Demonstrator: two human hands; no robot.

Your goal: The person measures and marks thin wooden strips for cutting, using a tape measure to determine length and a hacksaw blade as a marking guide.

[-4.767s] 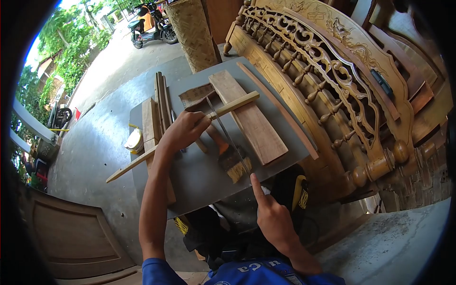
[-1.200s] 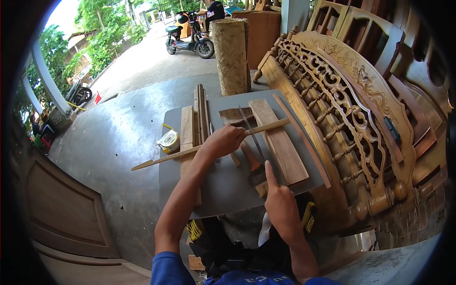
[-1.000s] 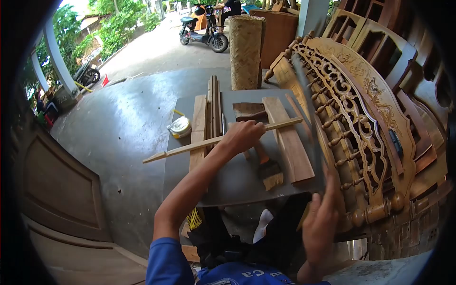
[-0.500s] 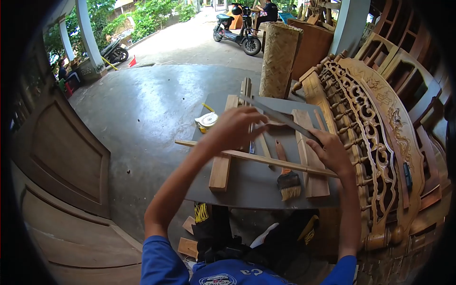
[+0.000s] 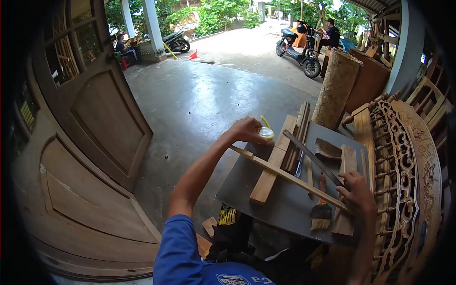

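My left hand (image 5: 247,129) is at the far left edge of the table, its thumb and fingers closed around the near side of a round white tape measure (image 5: 267,134) with a yellow tape end sticking up. My right hand (image 5: 356,191) grips one end of a long, flat, dark metal bar (image 5: 313,157), which slants up and left over the table. Below it, a thin wooden strip (image 5: 285,176) lies across two wooden blocks, the left block (image 5: 267,183) and the right block (image 5: 348,166). A paintbrush (image 5: 321,211) lies between the blocks.
Grooved wood pieces (image 5: 299,137), a curved wooden piece (image 5: 327,148) and a blue pen (image 5: 299,166) share the grey table (image 5: 242,187). Carved wooden furniture (image 5: 403,156) borders the right; wooden doors (image 5: 104,118) stand left. Beyond are a rolled woven mat (image 5: 338,88), a scooter (image 5: 301,52) and people.
My left hand has gone from above the metal bar to the tape measure and closed on it. My right hand has lowered slightly with the bar. The view has turned left.
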